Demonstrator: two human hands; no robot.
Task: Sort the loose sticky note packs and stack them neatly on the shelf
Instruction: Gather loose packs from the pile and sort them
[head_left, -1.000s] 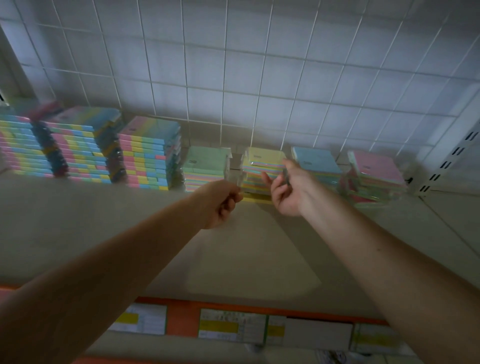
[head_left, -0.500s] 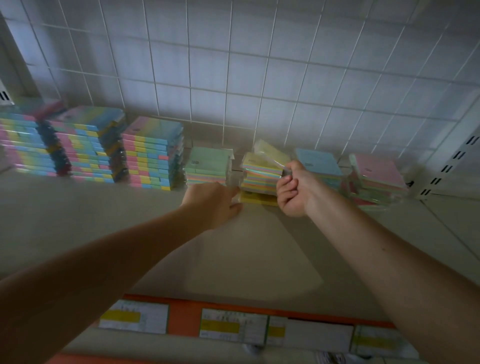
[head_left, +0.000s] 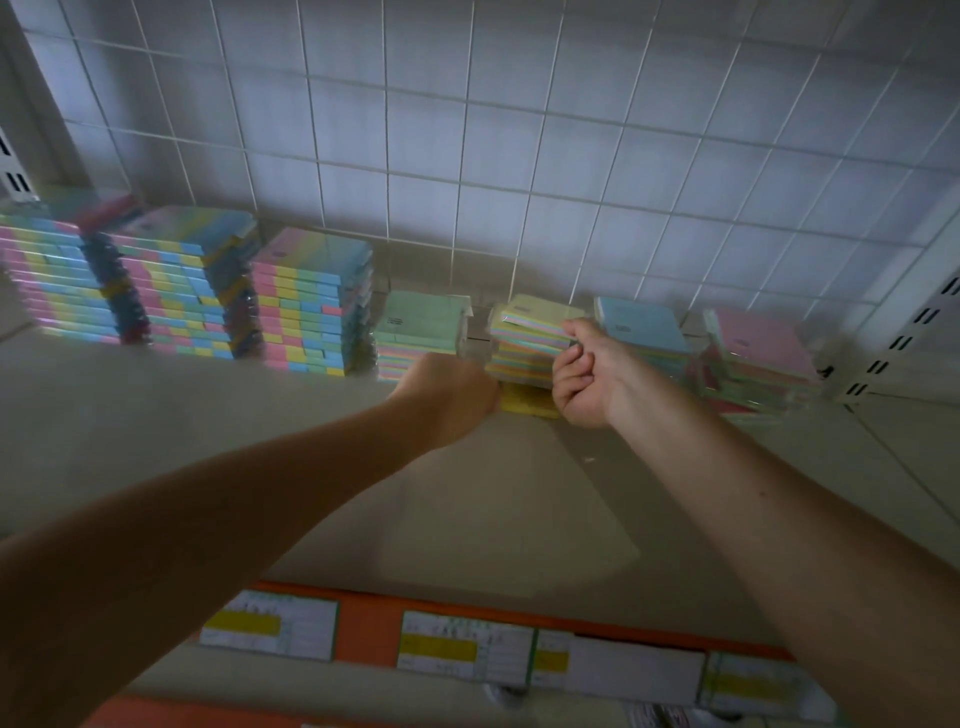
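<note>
Your right hand (head_left: 584, 376) pinches the top pack (head_left: 540, 318) on the yellow stack (head_left: 522, 353); your left hand (head_left: 452, 395), grip unclear, meets its front edge.

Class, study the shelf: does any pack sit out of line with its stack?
Yes. The bottom yellow pack juts forward from under the yellow-topped stack, and that stack's top pack, pinched by the right hand, sits tilted.

A pale shelf (head_left: 156, 415) carries a row of sticky note stacks along its wire-grid back. At the left stand three tall multicoloured stacks (head_left: 311, 306). To their right sit four shorter ones: a green-topped stack (head_left: 421, 332), a yellow-topped stack (head_left: 524, 343) over a loose yellow pack (head_left: 527, 402), a blue-topped stack (head_left: 644, 325) and a pink-topped stack (head_left: 758, 353). Price labels (head_left: 270, 629) line the orange front edge.
</note>
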